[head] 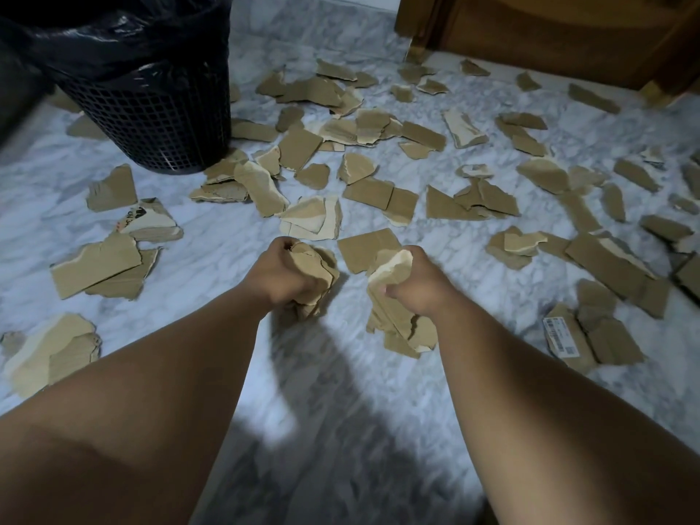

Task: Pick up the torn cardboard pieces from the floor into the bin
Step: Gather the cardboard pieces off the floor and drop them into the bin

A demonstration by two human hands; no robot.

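We are gathering, by our reading, and are carrying two loads at once: our left hand is clenching a bunch of torn pieces, and our right hand is gripping a longer sheaf of pieces that is hanging below the fist, both held near us above the marble floor. The bin, one black mesh basket lined with a black bag, is standing at the far left, well apart from both hands, and its mouth is running out of view at the top edge, so we cannot tell what is lying inside. The next move, as we are judging it, is calling for both fists to travel far and left, rise above the rim and open over the bag without shedding scraps on the way. Counting is proving hard: we are seeing one bin, two full hands, and several dozen loose cardboard pieces spreading across the floor from left to far right, many overlapping, too many to number exactly; one at the near right is bearing a white label. A wooden door is standing at the far right. Most of the job is remaining ahead of us
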